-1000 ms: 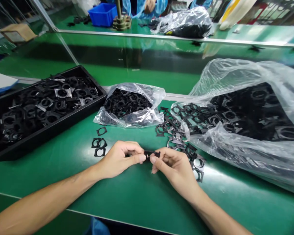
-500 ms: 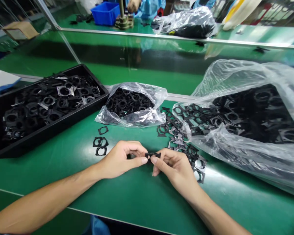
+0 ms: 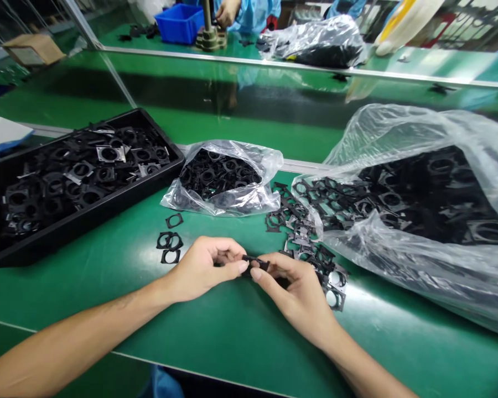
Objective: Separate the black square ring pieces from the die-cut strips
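Between my two hands is a small black frame part (image 3: 257,262), seen nearly edge-on. My left hand (image 3: 211,267) pinches its left end between thumb and fingers. At the other end, my right hand (image 3: 292,284) grips it with the thumb in front and the fingers curled behind. Left of my left hand lie several black square rings (image 3: 170,256) with round openings. Past my right hand spreads a loose pile of black and metallic frame parts (image 3: 301,237), spilling from a large clear plastic bag (image 3: 398,257).
A black tray (image 3: 78,218) full of similar frames stands at the left. Behind my hands sits a smaller clear bag (image 3: 232,207) of black rings. Beyond the rail are a blue bin (image 3: 179,25), a metal post and a co-worker's hand (image 3: 228,12).
The black part has tilted, its right end now lower. My right thumb has shifted slightly left and down along it. Across the table, the co-worker's hand has moved a little.
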`<action>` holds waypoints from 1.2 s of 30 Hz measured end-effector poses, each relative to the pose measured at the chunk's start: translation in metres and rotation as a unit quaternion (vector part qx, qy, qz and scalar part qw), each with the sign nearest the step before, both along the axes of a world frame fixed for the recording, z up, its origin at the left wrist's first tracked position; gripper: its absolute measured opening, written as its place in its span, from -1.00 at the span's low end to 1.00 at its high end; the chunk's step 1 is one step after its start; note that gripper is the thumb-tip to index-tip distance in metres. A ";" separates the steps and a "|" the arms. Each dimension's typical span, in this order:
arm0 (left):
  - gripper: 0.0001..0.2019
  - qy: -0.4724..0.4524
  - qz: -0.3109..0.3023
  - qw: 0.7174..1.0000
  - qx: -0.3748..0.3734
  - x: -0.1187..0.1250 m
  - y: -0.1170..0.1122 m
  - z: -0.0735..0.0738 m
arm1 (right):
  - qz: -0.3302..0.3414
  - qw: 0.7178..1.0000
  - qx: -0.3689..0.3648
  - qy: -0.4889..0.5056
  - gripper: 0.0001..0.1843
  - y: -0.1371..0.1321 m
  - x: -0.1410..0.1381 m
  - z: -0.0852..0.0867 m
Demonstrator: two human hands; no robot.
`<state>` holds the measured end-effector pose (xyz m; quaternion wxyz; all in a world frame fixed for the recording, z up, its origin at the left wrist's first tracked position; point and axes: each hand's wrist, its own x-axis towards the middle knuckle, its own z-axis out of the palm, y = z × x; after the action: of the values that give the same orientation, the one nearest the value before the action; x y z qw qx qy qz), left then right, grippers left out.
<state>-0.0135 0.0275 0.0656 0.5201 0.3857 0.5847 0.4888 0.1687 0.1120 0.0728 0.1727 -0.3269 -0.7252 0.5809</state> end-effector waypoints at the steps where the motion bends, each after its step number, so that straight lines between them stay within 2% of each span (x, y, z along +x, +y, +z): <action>1: -0.89 0.003 -0.001 1.000 -0.002 -0.001 0.000 0.000 | -0.001 1.000 0.011 0.002 -0.71 0.000 0.000 0.000; 5: -0.89 0.010 -0.018 1.000 -0.004 -0.001 0.000 0.000 | 0.005 1.000 0.019 -0.005 -0.56 0.001 0.001 0.000; 11: -0.91 0.005 -0.050 0.999 0.020 -0.001 -0.001 0.001 | 0.002 1.000 -0.013 -0.007 -0.51 0.002 0.002 -0.001; 20: -0.91 -0.051 0.029 0.998 -0.009 0.003 0.000 -0.001 | -0.030 0.997 -0.073 0.011 -0.53 0.003 0.000 -0.001; 28: -0.93 -0.082 0.036 0.996 -0.008 0.004 0.000 -0.001 | -0.036 0.999 -0.033 0.008 -0.53 0.000 0.002 -0.004; 36: -0.92 -0.092 0.010 0.996 -0.018 0.001 0.001 0.000 | -0.037 0.999 -0.005 0.011 -0.56 -0.001 0.001 -0.002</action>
<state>-0.0128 0.0290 0.0651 0.5733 0.3238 0.5471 0.5169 0.1701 0.1106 0.0705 0.2003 -0.3475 -0.7079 0.5814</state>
